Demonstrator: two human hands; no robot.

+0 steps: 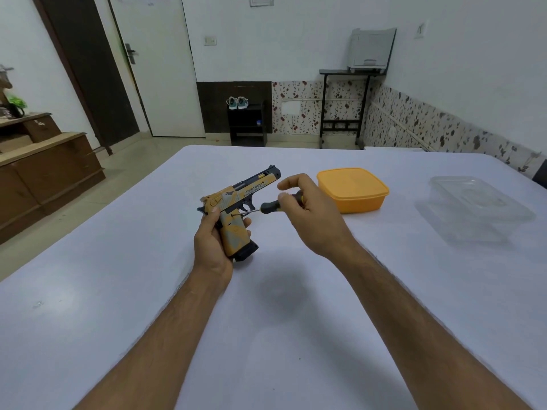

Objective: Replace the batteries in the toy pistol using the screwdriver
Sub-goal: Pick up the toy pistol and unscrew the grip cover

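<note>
The left hand point(211, 241) grips the orange-and-grey plastic toy pistol point(236, 210) above the white surface point(148, 291). The right hand point(307, 208) pinches the black-handled screwdriver point(270, 206), tip at the grip screw. Keep the shaft straight, press firmly, turn slowly.

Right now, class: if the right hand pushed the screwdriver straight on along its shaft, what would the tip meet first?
The right hand aims the black-handled screwdriver leftward at the orange-and-black toy pistol. Its tip appears already at the handle's side, probably on a screw, just above the left hand.
</note>
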